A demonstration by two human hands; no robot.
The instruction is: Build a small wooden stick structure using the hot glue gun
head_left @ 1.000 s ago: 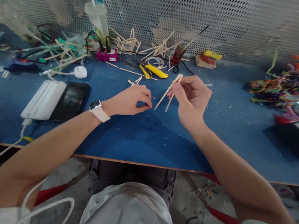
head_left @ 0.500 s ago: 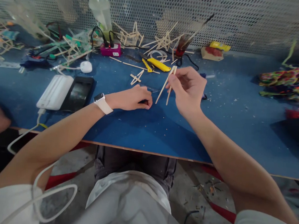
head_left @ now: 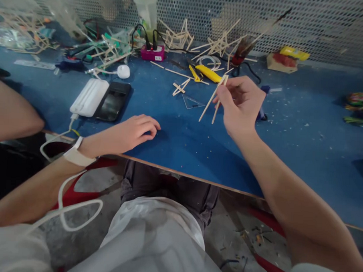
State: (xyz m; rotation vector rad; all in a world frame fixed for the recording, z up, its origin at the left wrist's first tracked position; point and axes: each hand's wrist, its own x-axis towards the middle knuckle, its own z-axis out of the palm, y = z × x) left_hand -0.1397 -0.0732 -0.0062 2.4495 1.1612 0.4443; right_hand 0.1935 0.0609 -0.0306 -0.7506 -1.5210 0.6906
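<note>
- right hand [head_left: 241, 104]: thumb and fingers pinched together on two thin wooden sticks [head_left: 211, 100], gripped near their upper ends. The sticks slant down-left, with the lower ends spread apart and clear of the surface.
- The sticks are in the air over the middle of the blue worktop [head_left: 290, 128].
- left hand [head_left: 133, 132]: palm down on the worktop near its front edge, fingers loosely curled and closed on nothing. It is well apart from the right hand.
- smartwatch [head_left: 75, 156] with a white band sits on the left wrist. A white cable [head_left: 76, 209] loops below it, off the front edge.
- clear plastic triangle [head_left: 191, 101] lies flat just left of the sticks' lower ends. A small glued stick cross [head_left: 179, 87] lies just behind it.
- yellow utility knife [head_left: 208, 73] lies further back, near a coil of white cord.
- white power bank [head_left: 89, 96] and black phone [head_left: 112, 101] lie side by side, touching, toward the left end.
- pink power strip [head_left: 152, 53] sits at the back edge with black plugs in it. Its label is too small to read.
- stick frameworks [head_left: 177, 37] stand along the back edge, against the perforated metal panel [head_left: 324, 26].
- pipe cleaners [head_left: 360, 104] are piled at the right end.
- Another person's arm [head_left: 11, 112] is at the left edge of the view.
</note>
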